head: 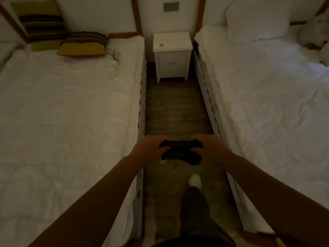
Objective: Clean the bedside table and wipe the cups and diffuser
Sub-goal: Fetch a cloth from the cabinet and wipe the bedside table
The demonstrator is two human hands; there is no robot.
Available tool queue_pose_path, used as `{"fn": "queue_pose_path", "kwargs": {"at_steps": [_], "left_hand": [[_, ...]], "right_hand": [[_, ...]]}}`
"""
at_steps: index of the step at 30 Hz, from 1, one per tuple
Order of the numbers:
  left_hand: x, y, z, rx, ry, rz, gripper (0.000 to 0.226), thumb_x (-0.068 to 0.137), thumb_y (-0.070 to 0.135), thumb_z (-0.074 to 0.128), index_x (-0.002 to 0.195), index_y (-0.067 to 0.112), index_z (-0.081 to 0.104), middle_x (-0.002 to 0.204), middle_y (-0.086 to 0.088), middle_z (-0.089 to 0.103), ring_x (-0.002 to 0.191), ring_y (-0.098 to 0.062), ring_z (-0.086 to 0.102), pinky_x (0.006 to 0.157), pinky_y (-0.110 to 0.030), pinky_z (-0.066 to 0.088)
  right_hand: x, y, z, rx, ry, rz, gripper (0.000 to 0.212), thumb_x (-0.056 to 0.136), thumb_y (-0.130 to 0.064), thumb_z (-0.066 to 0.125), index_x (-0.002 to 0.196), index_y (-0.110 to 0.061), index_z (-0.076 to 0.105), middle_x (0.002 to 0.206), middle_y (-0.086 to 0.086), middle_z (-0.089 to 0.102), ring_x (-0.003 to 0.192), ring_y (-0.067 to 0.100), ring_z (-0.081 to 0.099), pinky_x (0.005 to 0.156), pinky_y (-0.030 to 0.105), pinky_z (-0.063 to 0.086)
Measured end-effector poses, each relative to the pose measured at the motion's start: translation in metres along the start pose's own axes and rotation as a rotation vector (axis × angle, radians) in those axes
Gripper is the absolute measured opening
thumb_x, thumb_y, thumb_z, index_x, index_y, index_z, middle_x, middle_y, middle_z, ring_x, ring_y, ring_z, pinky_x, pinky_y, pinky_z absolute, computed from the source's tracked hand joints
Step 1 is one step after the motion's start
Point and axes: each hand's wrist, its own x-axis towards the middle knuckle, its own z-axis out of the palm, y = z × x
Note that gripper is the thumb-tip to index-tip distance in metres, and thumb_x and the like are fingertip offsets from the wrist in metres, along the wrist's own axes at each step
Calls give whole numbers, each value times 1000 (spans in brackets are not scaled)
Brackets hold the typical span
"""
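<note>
Nearest the camera, 1 trousered leg and a pale shoe (195, 180) are stepping along the wooden floor (175, 107) of the aisle between 2 white beds. Just ahead, both arms are reaching forward: the left hand (151, 148) is gripping 1 end of a dark cloth (180, 151) and the right hand (207, 148) is gripping the other, fingers curled over its top edge. The cloth is stretching crosswise, long axis running left to right, lower part hanging toward the floor; holding it by both ends is probably keeping it spread flat and ready for wiping. Well beyond the hands, the white bedside table (172, 56) is standing at the aisle's far end between the bed heads, front facing the person, with 1 small object (161, 44) on top, too small to identify. No cups or diffuser are showing, so wiping is not yet starting.
</note>
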Motion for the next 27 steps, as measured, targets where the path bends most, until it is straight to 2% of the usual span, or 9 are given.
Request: {"fn": "queue_pose_path", "kwargs": {"at_steps": [5, 8, 13, 17, 20, 24, 27], "left_hand": [[134, -14, -30, 18, -15, -13, 6, 94, 33, 55, 96, 33, 60, 72, 19, 53, 67, 4, 52, 58, -15, 36], [210, -16, -60, 16, 10, -62, 11, 94, 35, 54, 99, 29, 62, 73, 18, 53, 67, 3, 52, 58, -17, 37], [316, -35, -108, -12, 41, -82, 17, 95, 34, 53, 107, 27, 63, 77, 17, 55, 69, 1, 52, 59, -16, 37], [401, -74, -142, -22, 32, -102, 21, 96, 33, 51, 111, 24, 62, 82, 11, 58, 74, -6, 57, 66, -22, 44], [480, -117, -170, -9, 29, -79, 20, 96, 33, 51, 111, 23, 61, 82, 11, 56, 73, -5, 54, 63, -18, 39], [582, -165, -221, 11, 15, -40, 18, 95, 34, 53, 109, 26, 62, 79, 16, 53, 75, -6, 56, 61, -17, 36], [643, -191, -262, 9, 5, -15, 16, 94, 33, 54, 107, 27, 62, 77, 19, 51, 70, 0, 51, 60, -14, 34]], "right_hand": [[120, 46, -60, -17, 21, -7, 10, 91, -27, 60, 99, -32, 58, 77, -18, 52, 72, 3, 54, 64, 21, 40], [190, 65, -109, -26, 5, -7, 13, 91, -27, 60, 104, -31, 59, 80, -17, 55, 74, 2, 55, 69, 22, 44], [302, 75, -177, -49, -10, -57, 14, 91, -24, 61, 103, -28, 60, 81, -17, 53, 77, 3, 55, 72, 22, 43], [397, 83, -205, -58, 7, -52, 15, 91, -23, 59, 104, -29, 60, 86, -12, 58, 79, 7, 57, 74, 26, 46], [481, 90, -219, -49, 24, -42, 16, 91, -22, 60, 106, -27, 60, 89, -10, 59, 83, 10, 57, 78, 30, 48], [589, 101, -241, -22, 79, 8, 20, 90, -22, 61, 110, -28, 61, 81, -18, 51, 74, 2, 51, 74, 26, 43], [658, 99, -262, 1, 105, 11, 22, 90, -20, 62, 111, -27, 60, 84, -15, 53, 75, 6, 52, 74, 27, 44]]}}
